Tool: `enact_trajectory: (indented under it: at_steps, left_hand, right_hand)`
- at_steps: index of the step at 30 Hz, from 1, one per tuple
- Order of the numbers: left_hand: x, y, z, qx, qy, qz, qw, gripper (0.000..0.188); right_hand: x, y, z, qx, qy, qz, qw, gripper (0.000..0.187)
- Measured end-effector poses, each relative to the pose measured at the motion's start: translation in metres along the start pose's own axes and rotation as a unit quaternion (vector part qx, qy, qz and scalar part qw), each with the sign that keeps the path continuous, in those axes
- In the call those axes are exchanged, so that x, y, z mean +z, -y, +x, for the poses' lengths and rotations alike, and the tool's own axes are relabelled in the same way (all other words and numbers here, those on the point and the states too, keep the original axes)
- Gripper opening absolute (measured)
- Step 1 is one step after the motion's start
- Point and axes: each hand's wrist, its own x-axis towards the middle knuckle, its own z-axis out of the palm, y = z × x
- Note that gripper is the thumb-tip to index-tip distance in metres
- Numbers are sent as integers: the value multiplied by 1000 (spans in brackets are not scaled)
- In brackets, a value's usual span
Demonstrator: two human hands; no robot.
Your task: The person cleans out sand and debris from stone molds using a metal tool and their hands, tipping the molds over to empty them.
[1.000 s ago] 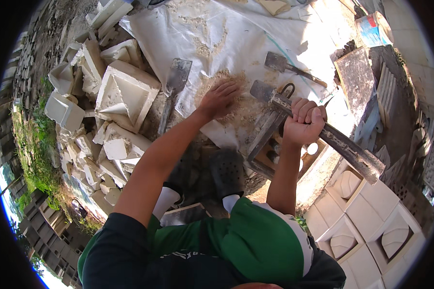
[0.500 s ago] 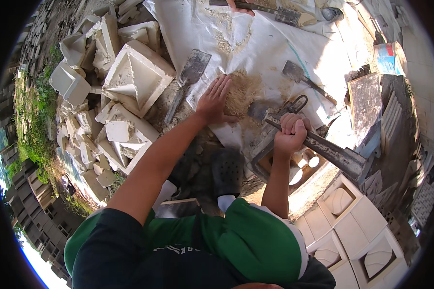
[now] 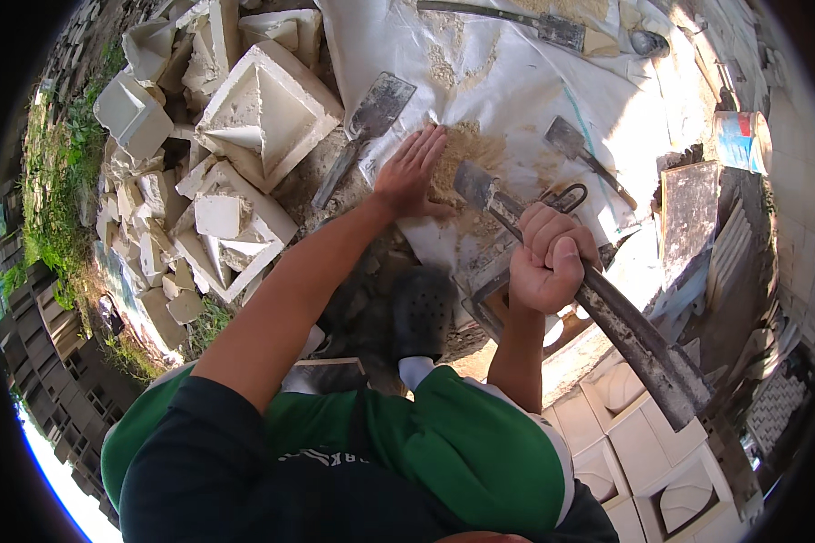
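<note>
Wrinkled white sheet [image 3: 516,86], gritty tan powder [image 3: 464,152]. Person's left hand [image 3: 409,179] beside powder: flat, empty. Right hand [image 3: 552,258] clenched round one scuffed metal tool [image 3: 638,337]. Three spatulas [image 3: 385,101] around.

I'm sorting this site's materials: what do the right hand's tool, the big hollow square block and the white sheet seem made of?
Tool: probably metal, dull grey with pale scuffs; wood possible along the shaft. Block: perhaps cement or plaster, matte, with rough, chipped edges. Sheet: likely plastic or cloth, thin and creased, weave unclear.
</note>
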Motion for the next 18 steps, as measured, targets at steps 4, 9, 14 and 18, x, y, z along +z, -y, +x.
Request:
enact_trajectory:
  at_steps: [4, 9, 14, 18]
  left_hand:
    - [1, -5, 2, -7, 21, -16, 1000, 125]
    - [-1, 1, 2, -22, 28, -9, 999, 126]
    - [1, -3, 1, -13, 26, -5, 1000, 125]
    - [2, 1, 0, -23, 37, -9, 999, 124]
  right_hand:
    - [-8, -51, -4, 49, -15, -18, 999, 25]
    - [-10, -27, 5, 107, -4, -4, 994, 25]
    - [-7, -49, -2, 75, -9, -11, 997, 25]
    - [-10, -27, -7, 71, -18, -19, 997, 24]
